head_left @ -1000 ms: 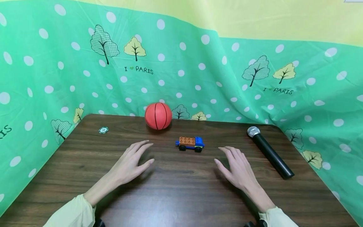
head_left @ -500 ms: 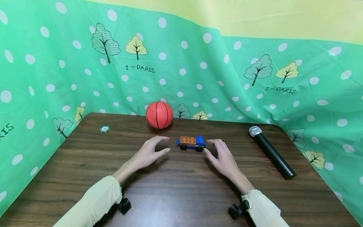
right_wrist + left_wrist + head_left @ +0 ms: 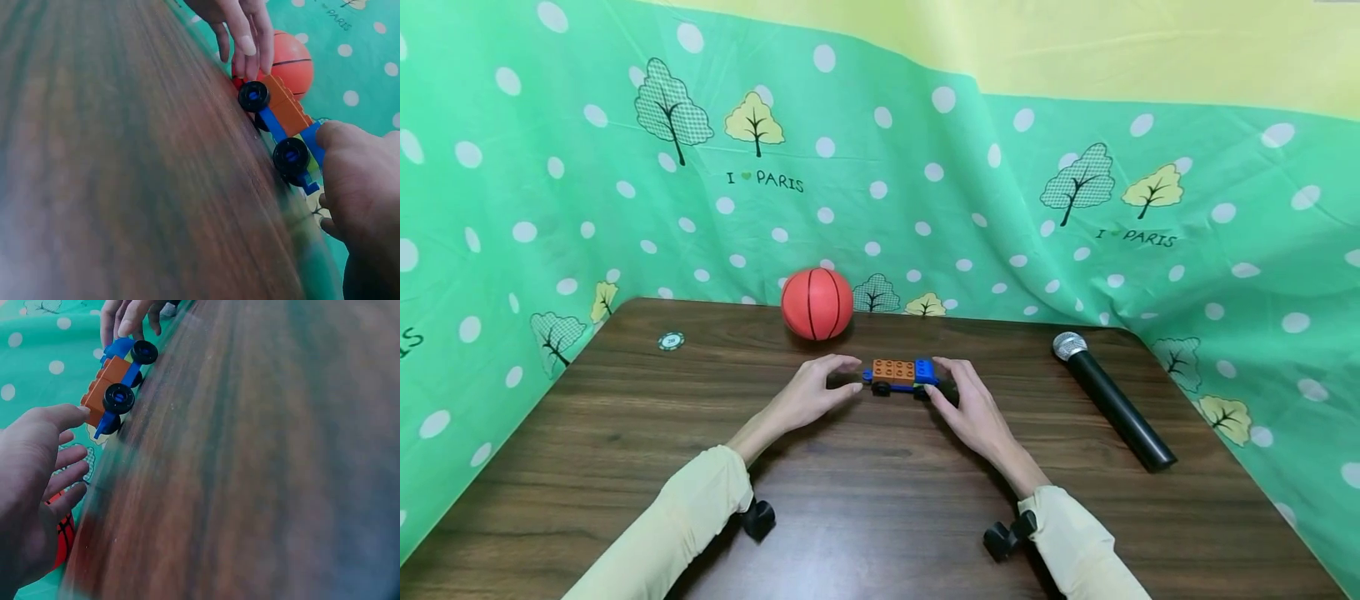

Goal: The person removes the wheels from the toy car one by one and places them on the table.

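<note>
Sleeves: your two pale yellow sleeves (image 3: 685,521) come in from the near edge of the dark wooden table (image 3: 865,508), each with a black wrist mount beside the cuff.
Left hand: your left hand (image 3: 808,396) lies at the rear, orange end of the toy truck (image 3: 901,377); its fingers are loosely spread and lightly bent, fingertips right at the truck. You cannot tell from these views whether they touch it.
Right hand: your right hand (image 3: 970,408) sits at the blue cab end, fingers curving in against the cab, thumb by the front wheel.
Toy truck: it stands on its wheels in the middle of the table, between your two hands.
Microphone: a black microphone (image 3: 1112,402) lies to your right, well apart from the truck, its silver head pointing away.
Chip: a small green chip (image 3: 671,340) lies far left.
Ball: an orange ball (image 3: 817,303) rests just behind the truck, against the green dotted cloth (image 3: 1000,192).
</note>
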Motion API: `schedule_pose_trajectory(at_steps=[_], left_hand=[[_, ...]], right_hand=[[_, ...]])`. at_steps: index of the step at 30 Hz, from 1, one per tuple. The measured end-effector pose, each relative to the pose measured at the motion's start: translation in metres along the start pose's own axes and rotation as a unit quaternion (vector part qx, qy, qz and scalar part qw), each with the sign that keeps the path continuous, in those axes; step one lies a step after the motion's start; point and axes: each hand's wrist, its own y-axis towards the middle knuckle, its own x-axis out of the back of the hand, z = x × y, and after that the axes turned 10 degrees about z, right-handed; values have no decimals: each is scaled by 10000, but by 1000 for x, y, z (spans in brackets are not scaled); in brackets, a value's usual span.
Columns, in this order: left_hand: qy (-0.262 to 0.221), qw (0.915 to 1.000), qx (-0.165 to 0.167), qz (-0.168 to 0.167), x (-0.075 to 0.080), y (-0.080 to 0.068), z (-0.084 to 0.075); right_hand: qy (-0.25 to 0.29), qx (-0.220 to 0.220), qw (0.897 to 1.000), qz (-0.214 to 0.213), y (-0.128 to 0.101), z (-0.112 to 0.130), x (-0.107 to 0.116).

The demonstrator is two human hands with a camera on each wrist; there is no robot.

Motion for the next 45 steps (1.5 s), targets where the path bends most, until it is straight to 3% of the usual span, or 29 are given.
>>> schedule_pose_trajectory(at_steps=[8, 20, 33, 45], left_hand=[[-133, 9999, -47, 41, -3, 8, 0], [32, 9995, -281, -104, -11, 24, 1], [213, 9992, -322, -99, -15, 26, 1], [249, 9988, -399, -169, -11, 23, -2]], right_hand=[[130, 226, 9997, 43, 7, -2, -5], [296, 365, 9989, 57, 11, -2, -7], [399, 395, 9984, 2, 12, -5, -9], [899, 371, 9952, -99, 13, -1, -8]])
